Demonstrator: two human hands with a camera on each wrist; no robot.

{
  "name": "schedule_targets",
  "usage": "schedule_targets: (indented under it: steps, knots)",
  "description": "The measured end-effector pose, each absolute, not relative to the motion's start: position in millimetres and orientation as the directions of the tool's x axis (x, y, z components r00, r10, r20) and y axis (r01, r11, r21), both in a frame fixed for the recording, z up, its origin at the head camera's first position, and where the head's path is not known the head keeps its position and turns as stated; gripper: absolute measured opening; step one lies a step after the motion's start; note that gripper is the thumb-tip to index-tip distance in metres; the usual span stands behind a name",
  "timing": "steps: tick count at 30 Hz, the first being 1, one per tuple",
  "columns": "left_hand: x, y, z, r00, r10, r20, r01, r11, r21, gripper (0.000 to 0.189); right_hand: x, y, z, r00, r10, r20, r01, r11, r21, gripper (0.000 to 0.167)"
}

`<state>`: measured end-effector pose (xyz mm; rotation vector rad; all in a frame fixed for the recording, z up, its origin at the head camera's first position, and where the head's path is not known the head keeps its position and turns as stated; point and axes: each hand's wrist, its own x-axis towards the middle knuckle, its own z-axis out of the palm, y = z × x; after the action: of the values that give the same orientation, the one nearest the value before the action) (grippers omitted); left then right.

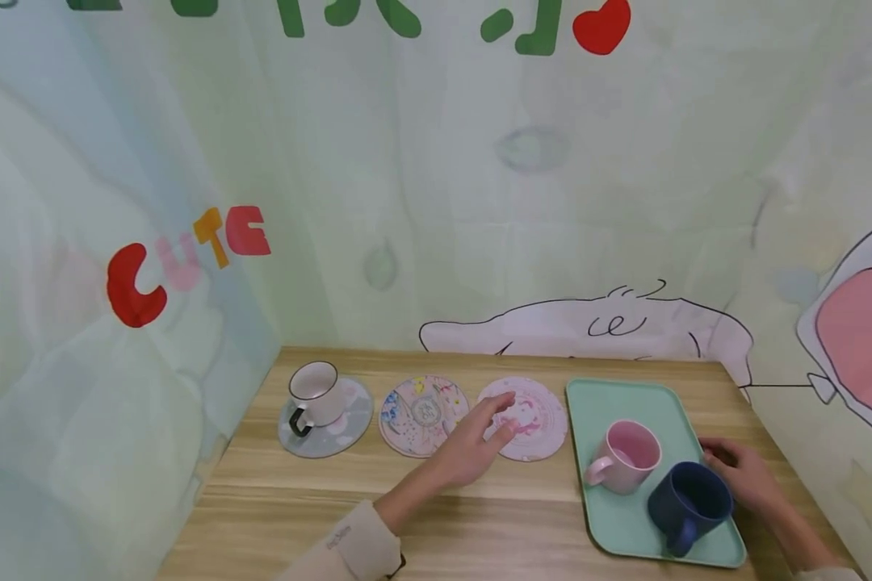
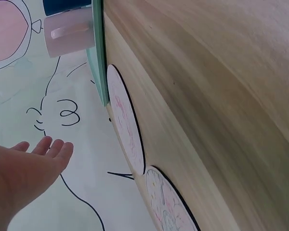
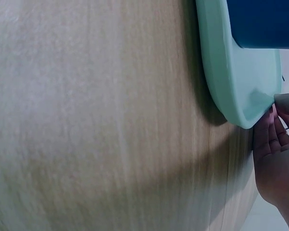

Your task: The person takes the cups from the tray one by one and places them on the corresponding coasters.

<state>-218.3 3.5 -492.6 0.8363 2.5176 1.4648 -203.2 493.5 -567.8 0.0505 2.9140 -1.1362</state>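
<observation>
My left hand (image 1: 472, 440) hovers over the table with fingers extended, holding nothing. It partly covers a round pink-and-white coaster (image 1: 541, 420) and sits beside a flower-patterned coaster (image 1: 410, 424). In the left wrist view the same hand (image 2: 31, 168) appears away from the tabletop. My right hand (image 1: 744, 476) is at the right side of a mint-green tray (image 1: 632, 389). The right wrist view has its thumb on the tray's rim and its fingers (image 3: 274, 137) against the outer side, pinching the edge. On the tray stand a pink mug (image 1: 628, 460) and a dark blue mug (image 1: 686, 504).
A white cup (image 1: 316, 395) with a black handle stands on a grey coaster (image 1: 356, 411) at the far left. The wooden table (image 1: 494, 524) ends against a printed cloth backdrop (image 1: 443, 202) behind and at both sides.
</observation>
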Motion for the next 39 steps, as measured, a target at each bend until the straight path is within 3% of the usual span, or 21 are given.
schedule_targets:
  steps: [18, 39]
  knots:
    - [-208, 33, -506, -0.828, 0.524, 0.199, 0.38, 0.265, 0.886, 0.055, -200, 494, -570, -0.999, 0.033, -0.004, 0.026, 0.719, -0.695, 0.038]
    - [-207, 80, -521, -0.777, 0.612, 0.144, 0.357, 0.24, 0.903, 0.058, -199, 490, -569, -0.998, 0.033, 0.044, -0.006, 0.731, -0.682, 0.036]
